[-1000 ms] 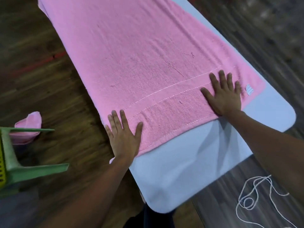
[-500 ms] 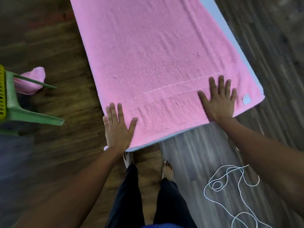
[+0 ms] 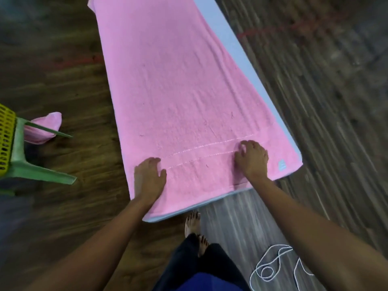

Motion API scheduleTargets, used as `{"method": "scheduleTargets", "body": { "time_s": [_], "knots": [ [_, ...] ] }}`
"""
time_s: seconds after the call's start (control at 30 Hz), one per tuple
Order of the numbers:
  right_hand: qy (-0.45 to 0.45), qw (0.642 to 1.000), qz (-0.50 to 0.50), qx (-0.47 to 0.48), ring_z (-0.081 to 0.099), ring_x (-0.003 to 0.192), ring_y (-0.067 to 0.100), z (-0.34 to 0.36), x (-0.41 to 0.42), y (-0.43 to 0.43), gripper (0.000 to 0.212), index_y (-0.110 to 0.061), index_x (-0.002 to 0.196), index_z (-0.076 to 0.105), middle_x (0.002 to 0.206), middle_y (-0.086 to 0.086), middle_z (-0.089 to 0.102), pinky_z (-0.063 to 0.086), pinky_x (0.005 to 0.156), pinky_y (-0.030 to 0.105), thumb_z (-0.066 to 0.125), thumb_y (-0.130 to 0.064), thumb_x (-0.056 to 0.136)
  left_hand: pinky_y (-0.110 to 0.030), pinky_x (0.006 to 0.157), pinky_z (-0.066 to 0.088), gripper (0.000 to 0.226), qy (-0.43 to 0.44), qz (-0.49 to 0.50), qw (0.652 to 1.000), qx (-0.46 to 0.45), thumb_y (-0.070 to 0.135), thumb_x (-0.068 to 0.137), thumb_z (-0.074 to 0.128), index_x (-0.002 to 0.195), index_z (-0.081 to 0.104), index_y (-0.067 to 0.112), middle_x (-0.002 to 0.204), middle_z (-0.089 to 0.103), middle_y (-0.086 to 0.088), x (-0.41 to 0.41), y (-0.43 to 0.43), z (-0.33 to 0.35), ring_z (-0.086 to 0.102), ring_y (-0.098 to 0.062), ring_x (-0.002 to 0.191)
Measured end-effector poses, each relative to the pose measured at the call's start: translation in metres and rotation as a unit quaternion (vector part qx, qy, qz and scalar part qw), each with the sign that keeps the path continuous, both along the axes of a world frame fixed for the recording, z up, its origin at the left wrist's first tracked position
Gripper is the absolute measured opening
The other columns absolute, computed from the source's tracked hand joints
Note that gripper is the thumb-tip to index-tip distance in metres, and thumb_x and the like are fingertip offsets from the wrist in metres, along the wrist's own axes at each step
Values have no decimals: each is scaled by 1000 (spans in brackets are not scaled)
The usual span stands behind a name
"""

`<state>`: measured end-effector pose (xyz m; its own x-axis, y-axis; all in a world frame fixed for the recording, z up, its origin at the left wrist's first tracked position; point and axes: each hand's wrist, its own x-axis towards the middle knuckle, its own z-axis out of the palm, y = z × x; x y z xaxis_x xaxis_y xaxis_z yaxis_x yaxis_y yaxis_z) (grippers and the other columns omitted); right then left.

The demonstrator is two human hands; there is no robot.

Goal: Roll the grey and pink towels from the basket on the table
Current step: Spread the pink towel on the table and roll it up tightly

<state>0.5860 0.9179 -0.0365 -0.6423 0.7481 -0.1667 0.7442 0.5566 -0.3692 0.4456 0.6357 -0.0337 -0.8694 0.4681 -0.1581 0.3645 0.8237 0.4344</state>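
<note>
Working the near hem of the big pink terry towel [image 3: 178, 91], spread flat along the long pale-blue counter [image 3: 231, 38]; with left grip [image 3: 149, 177] and right grip [image 3: 252, 159] both curled, bunching fabric; better to fold a tight even first turn, keep both sides level, then roll away.

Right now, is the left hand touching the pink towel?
Touching. Head view shows the left hand resting on the pink towel by its near edge, no gap.
</note>
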Motion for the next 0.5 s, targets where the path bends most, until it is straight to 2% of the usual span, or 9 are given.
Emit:
{"method": "scheduleTargets", "body": {
  "time_s": [0.07,0.13,0.2,0.3,0.43,0.5],
  "knots": [
    [41,996,-31,-70,56,112,31,15,2,1,32,-17,120,63,124,11,61,42,99,42,56,-29,91,-43,103,39,29,-12,-9,999,29,22,92,57,119,62,12,124,61,-10,5,24,16,54,-31,112],
    [79,986,-41,-141,58,112,26,24,5,-2,29,-16,118,65,121,8,64,42,97,33,57,-26,92,-40,97,42,27,-22,-30,998,42,24,93,53,115,65,13,118,64,-9,12,43,29,56,-30,107],
    [101,978,-63,-170,61,109,23,42,19,11,26,-14,116,66,116,6,67,39,91,24,58,-23,92,-38,94,43,26,-40,-57,997,46,26,95,51,114,66,15,114,65,-7,23,79,44,57,-28,105],
    [110,972,-85,-190,63,102,20,52,36,29,21,-16,109,69,108,2,71,40,83,22,59,-22,91,-40,91,45,21,-59,-77,993,62,25,94,52,109,66,20,107,67,-2,39,121,47,59,-25,102],
    [124,966,-98,-205,66,96,16,49,62,88,19,-17,105,71,103,-1,73,46,86,25,60,-19,90,-40,88,46,18,-81,-86,988,95,23,93,54,105,68,21,99,67,1,70,201,42,58,-21,95],
    [125,965,-85,-213,66,93,15,44,74,123,18,-15,103,72,101,0,73,45,81,22,61,-16,90,-37,88,46,18,-93,-66,988,105,21,92,54,104,68,22,100,67,2,90,241,34,58,-19,95]
  ]
}}
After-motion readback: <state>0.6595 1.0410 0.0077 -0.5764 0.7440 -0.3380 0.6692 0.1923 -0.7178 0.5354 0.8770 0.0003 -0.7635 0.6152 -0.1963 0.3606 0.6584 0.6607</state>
